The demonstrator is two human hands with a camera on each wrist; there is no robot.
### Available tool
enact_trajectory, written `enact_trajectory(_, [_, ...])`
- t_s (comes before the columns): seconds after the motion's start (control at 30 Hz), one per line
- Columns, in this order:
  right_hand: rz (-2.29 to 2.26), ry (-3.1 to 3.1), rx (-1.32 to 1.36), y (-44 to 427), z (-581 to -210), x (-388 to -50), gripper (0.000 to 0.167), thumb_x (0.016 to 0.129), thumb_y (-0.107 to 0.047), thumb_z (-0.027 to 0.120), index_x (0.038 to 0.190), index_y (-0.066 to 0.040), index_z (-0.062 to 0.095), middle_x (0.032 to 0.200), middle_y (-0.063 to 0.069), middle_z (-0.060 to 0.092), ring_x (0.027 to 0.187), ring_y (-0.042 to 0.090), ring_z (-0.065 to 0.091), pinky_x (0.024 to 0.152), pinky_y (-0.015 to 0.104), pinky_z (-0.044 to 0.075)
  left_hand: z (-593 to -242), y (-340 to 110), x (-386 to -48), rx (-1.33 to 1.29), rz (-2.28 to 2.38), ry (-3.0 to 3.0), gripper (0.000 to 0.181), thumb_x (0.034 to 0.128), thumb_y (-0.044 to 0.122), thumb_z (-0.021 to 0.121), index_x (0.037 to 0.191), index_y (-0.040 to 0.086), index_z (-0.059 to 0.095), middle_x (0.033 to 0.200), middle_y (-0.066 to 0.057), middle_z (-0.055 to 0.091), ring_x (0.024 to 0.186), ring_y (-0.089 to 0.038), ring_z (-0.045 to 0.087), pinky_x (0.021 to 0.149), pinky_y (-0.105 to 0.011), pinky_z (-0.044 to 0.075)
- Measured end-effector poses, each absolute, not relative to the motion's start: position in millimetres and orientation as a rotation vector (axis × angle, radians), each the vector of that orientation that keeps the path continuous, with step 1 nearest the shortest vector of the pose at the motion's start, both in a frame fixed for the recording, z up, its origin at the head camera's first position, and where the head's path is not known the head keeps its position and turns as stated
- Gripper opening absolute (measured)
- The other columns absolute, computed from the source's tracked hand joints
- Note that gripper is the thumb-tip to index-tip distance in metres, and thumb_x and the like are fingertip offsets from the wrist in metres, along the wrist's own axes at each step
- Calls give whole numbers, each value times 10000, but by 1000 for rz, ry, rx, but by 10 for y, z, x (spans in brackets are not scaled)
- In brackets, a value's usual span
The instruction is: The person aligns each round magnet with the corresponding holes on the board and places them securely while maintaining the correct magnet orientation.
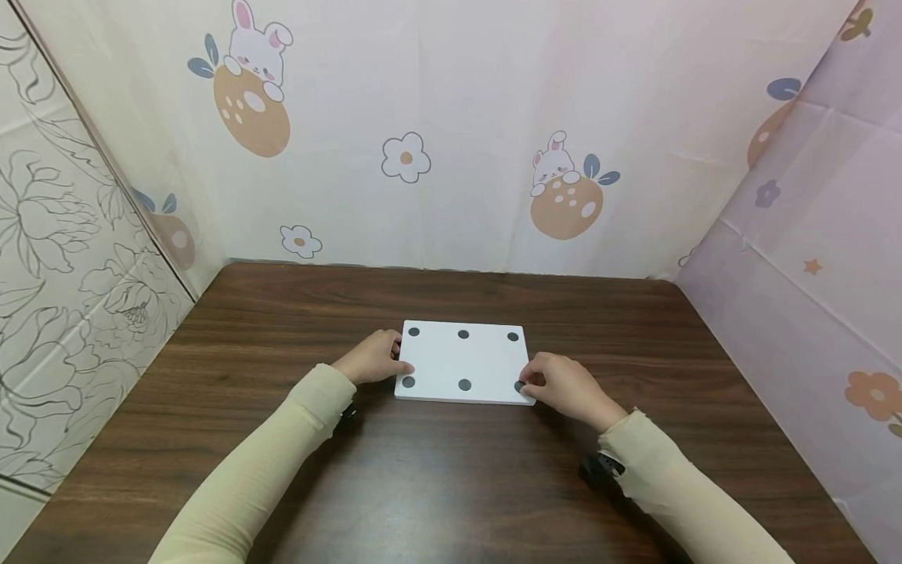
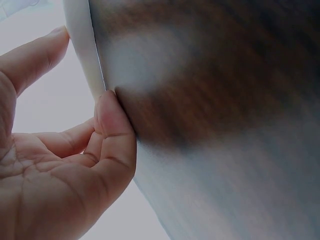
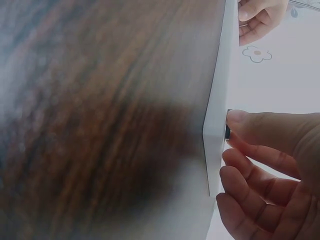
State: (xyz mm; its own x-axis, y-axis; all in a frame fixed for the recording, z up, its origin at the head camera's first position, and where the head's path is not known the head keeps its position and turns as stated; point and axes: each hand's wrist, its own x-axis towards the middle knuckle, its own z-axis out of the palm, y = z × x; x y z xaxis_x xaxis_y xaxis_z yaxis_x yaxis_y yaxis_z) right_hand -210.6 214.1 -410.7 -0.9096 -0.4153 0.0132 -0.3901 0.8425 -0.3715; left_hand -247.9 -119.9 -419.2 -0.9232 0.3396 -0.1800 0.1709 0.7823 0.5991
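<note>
A white rectangular board [image 1: 468, 359] lies flat on the table, with several round black discs set along its far and near edges. My left hand [image 1: 375, 358] grips the board's left edge, its thumb on top and its fingers against the side; the left wrist view shows the same hold on the white board [image 2: 82, 45]. At the near right corner, my right hand [image 1: 569, 388] pinches a black disc [image 1: 518, 386] between thumb and index finger. In the right wrist view this disc [image 3: 228, 132] sits against the board's top face, partly hidden by the thumb.
The dark wood-grain table [image 1: 451, 478] extends around the board on every side. Behind it hangs a curtain [image 1: 472, 86] printed with rabbits and flowers, with more patterned cloth to the left and right. Dark devices are strapped under both wrists.
</note>
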Motion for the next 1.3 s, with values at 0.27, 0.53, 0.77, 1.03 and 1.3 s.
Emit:
enact_trajectory(0.27, [-566,2937,-628,2140,-4087,-2097,127,835,-168,769,946,-108,750,867,-17,656,733,80,558,669,288,485,-4194,-1196,-2467,381,859,2695,485,868,225,743,1206,-71,561,1078,-163,616,923,-219,573,862,-377,505])
enact_trajectory(0.53, [-581,2923,-624,2138,-4084,-2095,115,841,-165,763,942,-113,745,870,-25,656,739,75,560,668,281,481,-4193,-1197,-2469,370,863,2695,494,868,229,744,1219,-66,563,1074,-157,626,912,-211,581,848,-375,513])
enact_trajectory(0.77, [-605,2920,-606,2134,-4090,-2100,100,836,-160,767,925,-120,746,853,-36,651,728,74,559,665,273,480,-4195,-1201,-2476,381,863,2688,450,861,228,752,1170,-50,579,1056,-145,619,899,-205,568,839,-366,505])
enact_trajectory(1.03, [-690,2958,-567,2190,-4093,-2189,106,888,-257,719,921,-158,743,846,-29,653,715,108,537,651,283,458,-4193,-1205,-2465,393,865,2695,418,859,222,753,1138,-40,586,1031,-135,602,890,-208,541,828,-364,493])
enact_trajectory(1.3, [-765,3082,-488,2275,-4003,-2377,227,947,-303,644,1033,-112,731,889,36,649,751,174,540,647,315,442,-4200,-1264,-2418,390,803,2777,477,925,262,670,1279,-38,562,1115,-164,618,985,-253,589,877,-417,509])
